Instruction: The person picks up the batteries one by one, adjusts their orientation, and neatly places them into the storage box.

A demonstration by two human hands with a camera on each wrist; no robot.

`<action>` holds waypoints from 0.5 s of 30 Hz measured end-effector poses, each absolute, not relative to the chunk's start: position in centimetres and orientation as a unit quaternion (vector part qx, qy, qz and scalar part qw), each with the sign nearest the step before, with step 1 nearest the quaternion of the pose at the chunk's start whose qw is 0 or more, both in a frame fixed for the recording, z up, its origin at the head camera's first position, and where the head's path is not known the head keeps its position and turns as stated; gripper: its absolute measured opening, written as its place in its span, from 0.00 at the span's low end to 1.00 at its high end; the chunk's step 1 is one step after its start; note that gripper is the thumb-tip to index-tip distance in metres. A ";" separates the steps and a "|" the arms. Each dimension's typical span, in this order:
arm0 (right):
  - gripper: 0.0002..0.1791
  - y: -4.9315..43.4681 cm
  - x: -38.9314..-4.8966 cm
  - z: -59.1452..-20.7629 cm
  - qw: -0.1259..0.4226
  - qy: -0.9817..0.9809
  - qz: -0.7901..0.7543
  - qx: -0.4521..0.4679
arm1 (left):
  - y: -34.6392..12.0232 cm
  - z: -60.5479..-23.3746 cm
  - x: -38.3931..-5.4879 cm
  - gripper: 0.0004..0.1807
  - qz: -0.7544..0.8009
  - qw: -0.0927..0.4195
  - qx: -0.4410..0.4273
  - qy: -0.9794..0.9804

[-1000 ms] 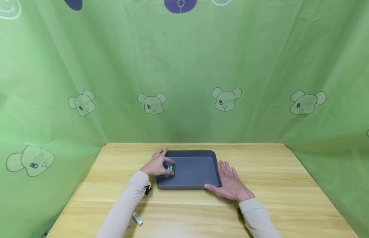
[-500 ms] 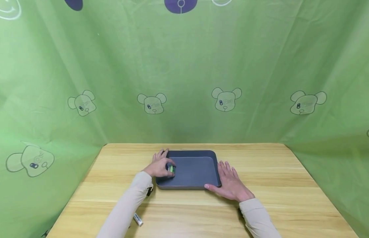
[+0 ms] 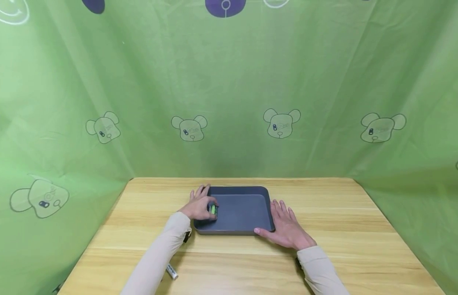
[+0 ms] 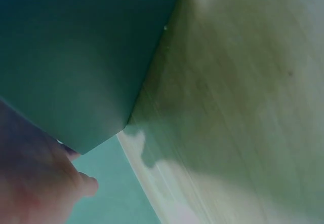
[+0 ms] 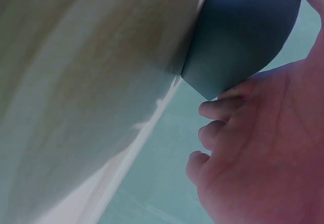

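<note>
A dark grey rectangular tray [image 3: 243, 213] lies on the wooden table. Over its left side reaches my left hand [image 3: 197, 207], thumb and index finger curled round green batteries [image 3: 213, 209] at the tray's left end. The other left fingers extend past the tray's left rim, and the palm hides part of the batteries. My right hand [image 3: 288, 228] lies along the tray's right side, fingers straight and thumb at the front right corner. Both wrist views show the tray's outer wall [image 4: 86, 57] close to the hands; the batteries are hidden there.
A white battery [image 3: 172, 271] lies on the table [image 3: 236, 266] near the left forearm, partly covered by the sleeve [image 3: 155, 256]. A green curtain [image 3: 229, 159] with bear faces hangs behind the table's back edge and along both sides.
My left hand has shifted slightly right and closed in around the batteries, so fewer of them show between thumb and index finger. The right hand and the tray have stayed put.
</note>
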State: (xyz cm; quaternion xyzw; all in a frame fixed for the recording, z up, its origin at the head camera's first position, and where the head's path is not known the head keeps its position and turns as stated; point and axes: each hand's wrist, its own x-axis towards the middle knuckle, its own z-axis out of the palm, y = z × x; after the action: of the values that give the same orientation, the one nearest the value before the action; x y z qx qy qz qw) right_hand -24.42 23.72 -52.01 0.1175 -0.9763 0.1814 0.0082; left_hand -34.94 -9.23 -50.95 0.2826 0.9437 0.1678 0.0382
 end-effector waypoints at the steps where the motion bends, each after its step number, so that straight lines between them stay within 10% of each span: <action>1: 0.66 23.8 -24.4 -52.1 0.009 -0.976 0.183 0.119 | -9.3 -51.0 -34.9 0.26 0.166 0.041 0.282 0.944; 15: 0.66 23.7 -24.6 -52.0 0.001 -0.976 0.181 0.124 | -11.2 -49.5 -34.7 0.34 0.261 0.061 0.296 0.917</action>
State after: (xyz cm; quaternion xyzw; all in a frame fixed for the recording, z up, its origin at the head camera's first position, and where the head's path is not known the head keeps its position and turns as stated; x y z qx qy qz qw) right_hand -24.56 23.75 -51.97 0.1236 -0.9756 0.1812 0.0014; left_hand -34.74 -11.21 -49.48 0.2962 0.9167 0.2611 0.0607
